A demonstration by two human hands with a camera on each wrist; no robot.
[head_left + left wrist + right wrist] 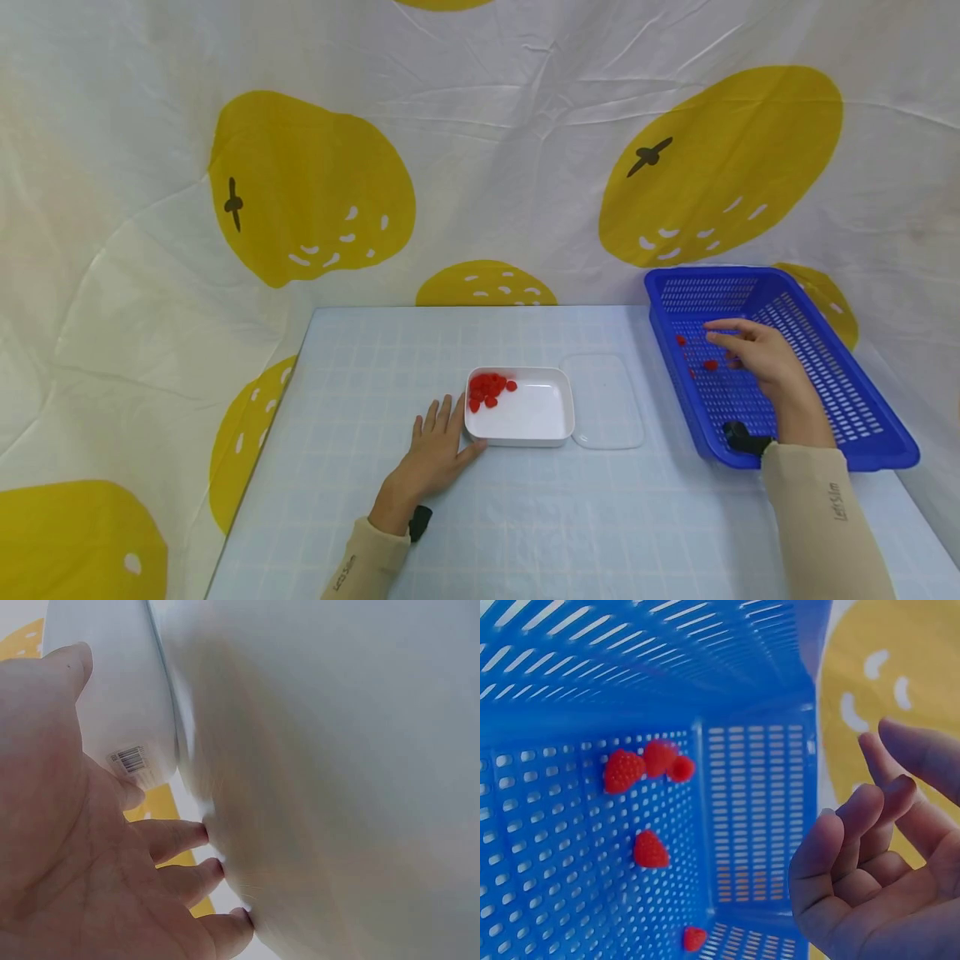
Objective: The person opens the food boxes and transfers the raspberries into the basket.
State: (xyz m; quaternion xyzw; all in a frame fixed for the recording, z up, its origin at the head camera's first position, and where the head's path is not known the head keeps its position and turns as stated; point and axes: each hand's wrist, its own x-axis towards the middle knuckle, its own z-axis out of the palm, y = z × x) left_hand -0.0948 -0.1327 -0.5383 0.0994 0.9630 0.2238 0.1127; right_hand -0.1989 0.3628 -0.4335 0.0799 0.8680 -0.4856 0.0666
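Two containers stand on the bench [375, 367] in the head view. Near the middle is a white tray [536, 414] with a cluster of red raspberries [489, 389] gathered in its far left corner; the rest of its floor is bare. Just beside its right edge lies a clear lid [606, 400], flat on the bench. Further right sits a blue basket [840, 379] of perforated plastic, with a few loose raspberries [709, 364] scattered on its floor. The left hand [438, 450] lies flat on the bench with fingers straight, its fingertips and thumb against the tray's left wall; it grips nothing. The right hand [753, 350] hovers inside the basket, fingers loosely extended toward the berries, holding nothing.

From the left wrist, the left hand [82, 855] shows its palm spread wide, with the fingers [180, 836] straight and resting on the pale bench. The white tray [120, 697] rises just past the thumb, a barcode sticker on its underside edge. Much of this view is blurred.

From the right wrist, the blue basket [757, 810] fills the frame. Five loose raspberries [651, 850] lie on its floor: three bunched together, one alone below them, one near the bottom edge. The right hand [877, 877] is relaxed with fingers gently curled, clear of the berries and empty.
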